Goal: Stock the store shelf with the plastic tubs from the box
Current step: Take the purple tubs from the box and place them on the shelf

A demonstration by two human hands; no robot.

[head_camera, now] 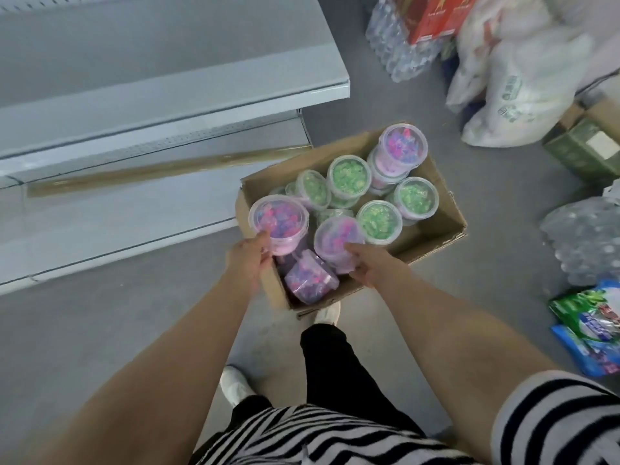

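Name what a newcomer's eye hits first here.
The open brown cardboard box at centre stands out, packed with clear plastic tubs of green pieces. The left hand grips one pink-purple tub, the right hand another, at its near end beside the grey metal shelf.

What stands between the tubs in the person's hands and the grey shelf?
Nothing visible does. The left hand grips the left pink tub and the right hand the right pink tub at the box; the shelf is right beside it. Only a flat brown strip lies on a lower shelf board.
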